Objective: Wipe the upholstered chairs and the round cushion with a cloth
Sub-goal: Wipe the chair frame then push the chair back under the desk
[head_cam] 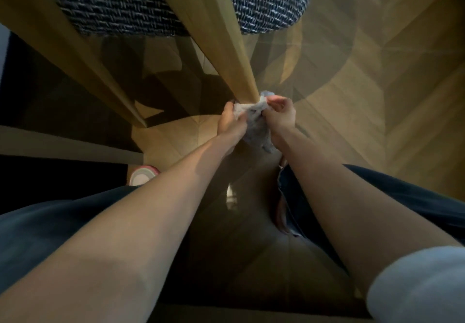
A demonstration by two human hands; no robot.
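Cloth (255,126) – located centre frame, wrapped round the lower end of the wooden chair leg (226,53) that runs down from the top middle, with a loose tail hanging below between the wrists. Left hand (231,124) grips the cloth against the left side of the leg, fingers curled. Right hand (281,114) pinches the cloth's upper edge on the right side. The woven seat (113,3) of the chair fills the top of the frame, and a second leg (75,56) slants through the upper left.

Risks, as judged:
- A two-handed pull low on one leg could shift or tip the chair across the smooth wooden floor (377,96).
- The hanging tail could drag on the floor, pick up grit, and later carry it onto the seat fabric.
- The right hand's light pinch could let go, and the wrap would fall off the leg.
- The wiping here is on wood, so the seat fabric may be left undone.

Not verifiable:
- The leg's foot is hidden behind the cloth and hands – contact with the floor cannot be confirmed.
- Most fingertips are buried in the folds.
- The chair back is cut off at the top edge.
- No round cushion or other chairs are in view.
- The lower frame is dim and soft; a pale shoe (144,175) shows at lower left.
- Whether the cloth is damp cannot be told.
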